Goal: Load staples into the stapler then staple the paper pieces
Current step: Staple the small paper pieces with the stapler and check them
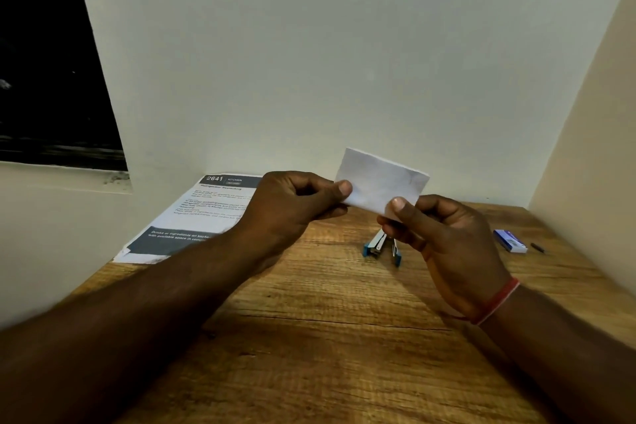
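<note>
I see white paper pieces (380,184); a blue and silver stapler (378,246); a blue-and-white staple box (510,241); a brown wood-grain desk (327,337); a red wristband (499,301); a white-and-grey printed sheet (192,217).

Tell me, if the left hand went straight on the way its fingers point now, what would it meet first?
Probably the right hand: the left hand points across the paper they both hold. Depth is unclear.

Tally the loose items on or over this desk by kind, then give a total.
Stapler, lying open on the desk: 1
Staple box: 1
Printed sheet: 1
Small white paper, held in both hands: 1
Small dark object, too small to identify: 1
Total: 5
</note>
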Available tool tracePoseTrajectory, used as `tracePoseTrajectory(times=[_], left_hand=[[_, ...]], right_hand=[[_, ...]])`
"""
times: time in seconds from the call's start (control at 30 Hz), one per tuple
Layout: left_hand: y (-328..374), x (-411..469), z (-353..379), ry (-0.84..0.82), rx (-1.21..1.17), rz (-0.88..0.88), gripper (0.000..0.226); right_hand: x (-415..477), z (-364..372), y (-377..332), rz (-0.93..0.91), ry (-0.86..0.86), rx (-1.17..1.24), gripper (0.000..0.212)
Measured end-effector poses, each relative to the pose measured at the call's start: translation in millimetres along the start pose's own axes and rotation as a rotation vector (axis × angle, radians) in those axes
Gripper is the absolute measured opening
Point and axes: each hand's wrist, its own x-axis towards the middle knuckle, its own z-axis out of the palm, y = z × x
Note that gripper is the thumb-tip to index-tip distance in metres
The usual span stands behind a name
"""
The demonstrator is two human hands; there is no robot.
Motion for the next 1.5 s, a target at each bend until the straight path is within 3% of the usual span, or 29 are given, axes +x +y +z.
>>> tracePoseTrajectory(times=[0.37,0.53,0.73,0.83,1.0,1.33,1.5], left_hand=[[2.2,-3.3,4.0,-0.001,-0.059,0.112,0.015],[1.5,1.0,-6.1,-0.021,0.274,0.254,0.005],[-3.6,-0.1,-7.3,-0.215,0.648,0.576,0.007],[-0.9,1.5,-7.1,-0.222,0.713,0.696,0.008],[0.9,3.3,-9.9,-0.227,0.748,0.78,0.008],[1.0,-0.9,-7.6,-0.261,0.717,0.698,0.009],[-4.8,-8.6,5.8,-0.134,0.414,0.337,0.039]], right_hand=[[-2.7,-2.0,0.3,-0.157,0.037,-0.36,0.023],[-1.9,-0.1,-3.6,-0.305,0.078,-0.329,0.043],[-10.0,3.8,-8.2,-0.428,-0.024,-0.602,0.03],[-9.5,3.6,-8.8,-0.48,-0.045,-0.655,0.021],[-9.5,3.0,-8.7,-0.409,-0.074,-0.554,0.022],[-12.2,7.4,-9.4,-0.301,-0.107,-0.414,0.019],[-11.1,5.7,-10.8,-0.293,-0.053,-0.402,0.013]])
